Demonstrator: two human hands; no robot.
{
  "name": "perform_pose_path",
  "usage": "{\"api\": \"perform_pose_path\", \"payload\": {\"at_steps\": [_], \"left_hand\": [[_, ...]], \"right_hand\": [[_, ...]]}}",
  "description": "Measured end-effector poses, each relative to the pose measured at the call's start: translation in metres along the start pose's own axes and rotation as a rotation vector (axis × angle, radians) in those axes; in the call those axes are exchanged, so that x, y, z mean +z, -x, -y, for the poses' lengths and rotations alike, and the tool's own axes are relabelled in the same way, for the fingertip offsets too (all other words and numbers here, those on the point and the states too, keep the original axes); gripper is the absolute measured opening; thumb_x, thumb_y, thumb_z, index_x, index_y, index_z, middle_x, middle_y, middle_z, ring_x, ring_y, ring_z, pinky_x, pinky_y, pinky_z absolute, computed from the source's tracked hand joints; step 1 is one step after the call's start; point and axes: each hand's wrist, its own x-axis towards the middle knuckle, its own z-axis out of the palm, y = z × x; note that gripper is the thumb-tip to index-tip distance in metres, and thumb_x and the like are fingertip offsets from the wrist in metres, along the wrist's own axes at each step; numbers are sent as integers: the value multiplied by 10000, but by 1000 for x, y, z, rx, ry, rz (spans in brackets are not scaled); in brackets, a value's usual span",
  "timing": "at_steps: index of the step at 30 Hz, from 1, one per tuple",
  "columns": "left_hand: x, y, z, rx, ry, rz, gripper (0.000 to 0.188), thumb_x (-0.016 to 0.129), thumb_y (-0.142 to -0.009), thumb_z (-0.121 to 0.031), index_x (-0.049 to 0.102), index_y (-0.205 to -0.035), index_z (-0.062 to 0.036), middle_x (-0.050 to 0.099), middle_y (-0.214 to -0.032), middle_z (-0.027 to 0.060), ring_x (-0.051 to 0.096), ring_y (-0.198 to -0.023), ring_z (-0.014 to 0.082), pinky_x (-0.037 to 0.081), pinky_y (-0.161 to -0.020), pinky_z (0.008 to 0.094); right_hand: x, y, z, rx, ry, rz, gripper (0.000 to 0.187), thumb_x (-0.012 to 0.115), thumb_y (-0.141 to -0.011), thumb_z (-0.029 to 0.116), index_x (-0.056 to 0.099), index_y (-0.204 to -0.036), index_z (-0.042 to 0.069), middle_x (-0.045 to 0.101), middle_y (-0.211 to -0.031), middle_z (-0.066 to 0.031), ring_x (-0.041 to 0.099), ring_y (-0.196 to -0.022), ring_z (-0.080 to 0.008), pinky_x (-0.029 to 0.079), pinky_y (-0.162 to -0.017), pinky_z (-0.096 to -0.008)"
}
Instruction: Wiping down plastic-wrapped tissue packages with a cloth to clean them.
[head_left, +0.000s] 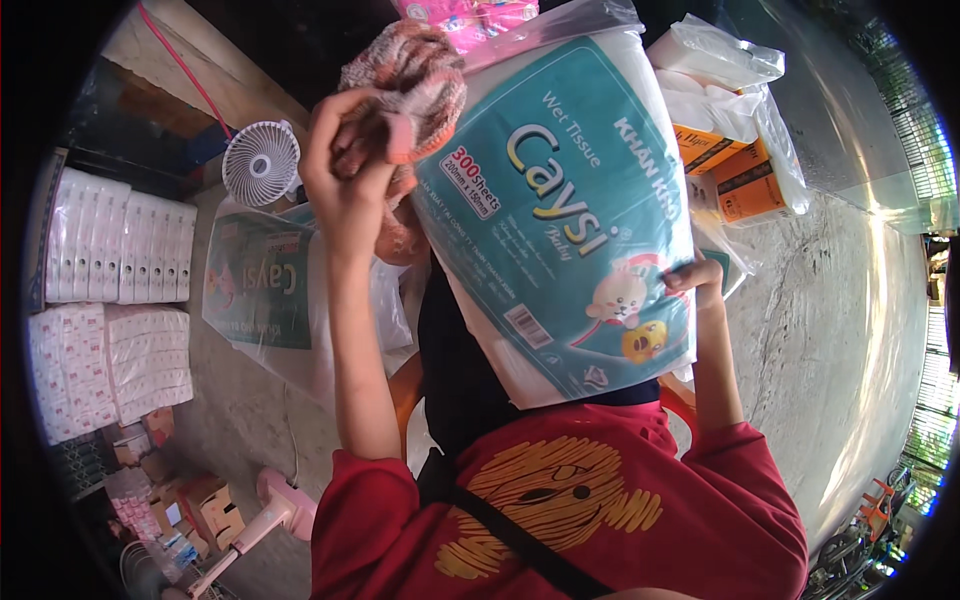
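A large teal and white plastic-wrapped pack of tissues (560, 200) leans across my lap, its printed front facing up. My right hand (700, 278) grips the pack's right edge near the bottom corner, thumb on the front and the other fingers hidden behind. Bunched in my left hand (345, 175) is a pinkish-brown and white fuzzy cloth (405, 85), held beside the pack's upper left edge. Part of the cloth hangs below the hand, next to the pack's left side.
Another teal tissue pack (265, 270) lies on the floor at left, near a small white fan (261, 163). Wrapped packs (115, 240) are stacked far left. Orange and clear-wrapped packages (745, 180) stand at upper right. A pink standing fan (285, 505) is at lower left.
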Motion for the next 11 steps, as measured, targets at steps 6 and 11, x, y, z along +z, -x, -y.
{"api": "perform_pose_path", "payload": {"at_steps": [6, 11], "left_hand": [[31, 7, -7, 390, -493, 28, 235, 666, -655, 3, 641, -878, -68, 611, -917, 73, 621, -893, 257, 498, -746, 348], [74, 36, -20, 541, -605, 184, 230, 669, -614, -113, 650, -823, -207, 601, -939, -16, 640, -914, 263, 568, -681, 400]], "right_hand": [[16, -1, -9, -6, 67, -91, 741, 640, -624, 80, 485, -1339, -44, 650, -1137, -180, 638, -1026, -275, 489, -934, -341], [3, -8, -13, -29, -11, -198, 703, 636, -700, 93, 453, -1366, -37, 644, -1153, -174, 634, -1037, -273, 497, -926, -370]]}}
